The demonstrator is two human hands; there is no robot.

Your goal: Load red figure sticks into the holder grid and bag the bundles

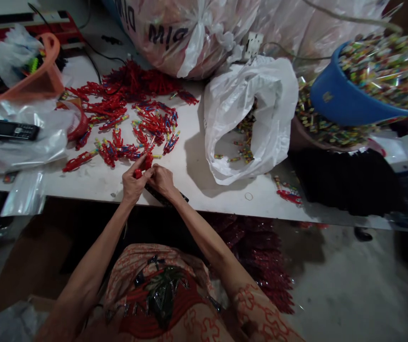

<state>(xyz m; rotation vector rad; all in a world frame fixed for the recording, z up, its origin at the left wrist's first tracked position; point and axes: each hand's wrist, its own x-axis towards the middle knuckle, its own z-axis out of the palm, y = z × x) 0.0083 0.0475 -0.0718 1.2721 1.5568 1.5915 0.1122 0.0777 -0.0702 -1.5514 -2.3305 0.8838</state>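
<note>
Centrally, see a glossy red plastic piece [148, 160] above the front part of the pale, smooth surface [204, 190], pinched between the thumb and fingers of the left hand [132, 184], with a rounded red knob [137, 174] showing beside the thumb. Note the right hand [163, 181] curled inward, fingertips close against the left ones; impossible to tell exactly what it pinches.

Under the hands, notice a slim black object [180, 195] near the front edge. Just beyond, find slender, shiny red figures [154, 122] with blue, yellow and green parts, scattered loosely, and behind them a denser red heap [136, 78].

To the right, see a crinkled white plastic bag [278, 104], open-mouthed, with small multicoloured pieces [244, 152] inside. Farther right, observe a smooth blue basin [349, 102] heaped with small, colourful pieces, and a soft-looking black bundle [346, 183] nearer the front.

To the left, find a thin, wrinkled clear plastic sheet [47, 142] under a black keypad phone [11, 129], near an orange basket [43, 78]. At the back, see a bulging translucent sack [175, 40] with black lettering.
</note>
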